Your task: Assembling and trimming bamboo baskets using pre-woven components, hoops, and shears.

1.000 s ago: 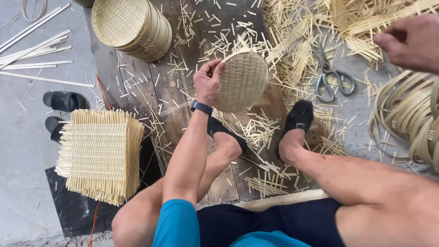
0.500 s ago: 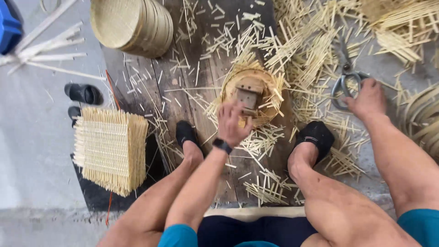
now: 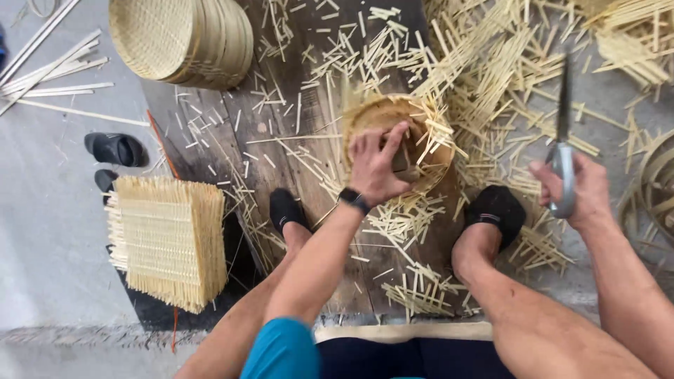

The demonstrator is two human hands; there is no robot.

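The left hand (image 3: 375, 165) presses curled fingers into the round woven bamboo basket (image 3: 397, 140) on the wooden board (image 3: 281, 140). At three o'clock, the right hand (image 3: 576, 189) grips scissors (image 3: 562, 151), blades up.

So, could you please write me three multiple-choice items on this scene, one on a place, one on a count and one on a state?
1. Where does the pile of square woven mats lie?
A. beside the person's left foot
B. on top of the round baskets
C. under the right hand

2. How many dark sandals lie on the grey floor at the left?
A. none
B. two
C. five

3. What is the right hand doing?
A. resting open on the knee
B. gripping scissors
C. holding a cup

Answers: 1 A, the mats sit left of the left foot; 2 B, a pair shows above the mats; 3 B, its fingers close round the scissor handles, while the left hand presses a block into the half-made basket.
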